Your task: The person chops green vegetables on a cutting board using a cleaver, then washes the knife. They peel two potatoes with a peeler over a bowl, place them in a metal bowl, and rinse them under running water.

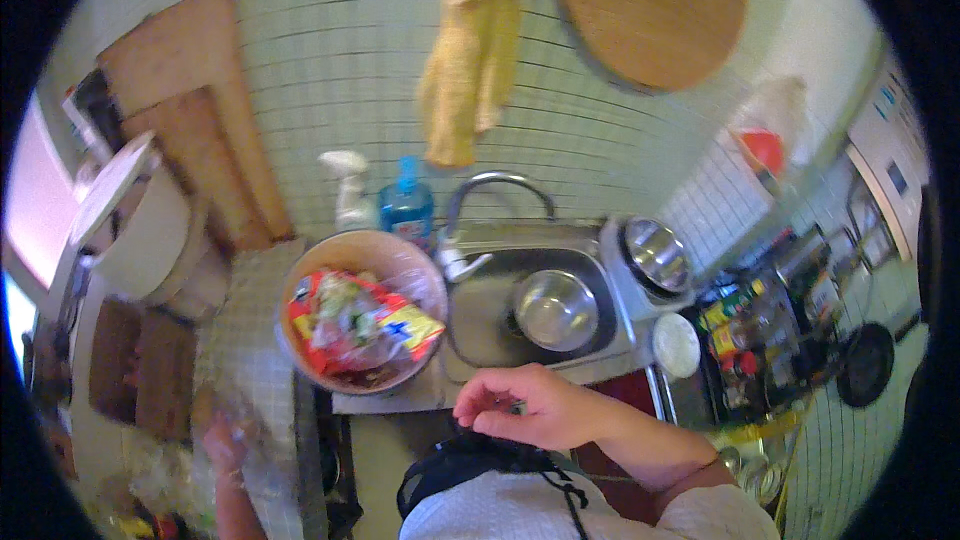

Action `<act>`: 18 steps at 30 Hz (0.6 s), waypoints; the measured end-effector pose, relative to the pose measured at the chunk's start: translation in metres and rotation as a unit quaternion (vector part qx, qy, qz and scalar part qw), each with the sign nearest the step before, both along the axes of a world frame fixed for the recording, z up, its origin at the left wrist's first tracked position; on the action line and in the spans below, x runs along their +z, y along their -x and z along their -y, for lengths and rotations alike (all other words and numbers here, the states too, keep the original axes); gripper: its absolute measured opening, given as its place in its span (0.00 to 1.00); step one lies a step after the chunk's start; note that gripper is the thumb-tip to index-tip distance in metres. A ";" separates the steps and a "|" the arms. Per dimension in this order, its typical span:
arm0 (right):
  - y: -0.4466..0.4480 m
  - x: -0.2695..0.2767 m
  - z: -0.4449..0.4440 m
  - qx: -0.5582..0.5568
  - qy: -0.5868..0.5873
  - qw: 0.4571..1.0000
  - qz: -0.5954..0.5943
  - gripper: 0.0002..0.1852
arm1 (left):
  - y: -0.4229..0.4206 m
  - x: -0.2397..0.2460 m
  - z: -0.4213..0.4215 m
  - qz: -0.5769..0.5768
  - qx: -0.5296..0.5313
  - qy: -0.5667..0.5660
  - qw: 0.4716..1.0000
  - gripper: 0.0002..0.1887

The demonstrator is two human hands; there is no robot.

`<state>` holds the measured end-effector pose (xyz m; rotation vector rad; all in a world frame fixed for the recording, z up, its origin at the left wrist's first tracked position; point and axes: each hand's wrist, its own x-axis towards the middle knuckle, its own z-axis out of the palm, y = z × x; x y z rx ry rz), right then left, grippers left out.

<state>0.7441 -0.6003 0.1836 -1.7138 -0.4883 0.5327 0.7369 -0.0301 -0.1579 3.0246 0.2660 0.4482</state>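
Observation:
My right hand hangs in front of my waist, just before the front edge of the sink, its fingers curled towards the thumb. Whether something small lies inside the curl is not clear. Off to the left, my left hand is low over the tiled counter. Blur hides what its fingers touch. A large round basin stands between the counter and the sink, with a crumpled red and yellow plastic package in it. Inside the steel sink sits a shiny metal bowl.
A curved faucet, a blue bottle and a white spray bottle line the back. Cutting boards lean at left, near a white pot-like appliance. Metal bowls, a white bowl and several condiment bottles stand right.

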 end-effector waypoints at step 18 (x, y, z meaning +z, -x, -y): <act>0.086 -0.043 0.241 -0.465 0.065 0.877 0.103 0.07 | -0.153 0.037 0.202 -0.082 0.023 0.192 0.978 0.31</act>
